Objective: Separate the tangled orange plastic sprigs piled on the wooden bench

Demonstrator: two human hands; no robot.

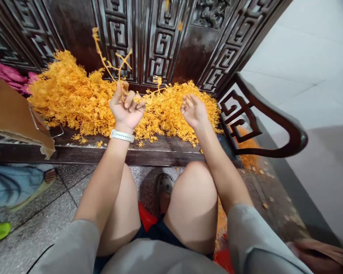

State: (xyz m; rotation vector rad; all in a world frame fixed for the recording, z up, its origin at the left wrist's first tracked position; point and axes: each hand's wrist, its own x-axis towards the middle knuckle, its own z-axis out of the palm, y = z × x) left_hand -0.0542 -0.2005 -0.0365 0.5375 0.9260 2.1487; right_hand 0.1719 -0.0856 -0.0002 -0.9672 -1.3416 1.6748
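Note:
Pinched between the thumb and fingers of my left hand [127, 104] is a branching yellow plastic stem [107, 65], its mostly bare arms pointing up and another branch running right. My right hand [194, 110] hovers above the right part of the pile, palm turned up, fingers loosely bent and apart with nothing visible in them. A long heap of yellow plastic flower pieces [77, 95] spreads over the dark wooden bench [82, 154] behind both hands. Two blurred yellow bits [180, 26] show in front of the carved backrest.
A cardboard box [14, 110] stands on the bench at left, with pink plastic pieces [10, 76] behind it. The carved backrest [143, 42] and curved armrest [286, 137] bound the bench. Another person's sandalled foot [47, 180] is at lower left. More orange pieces [248, 150] lie beyond the armrest.

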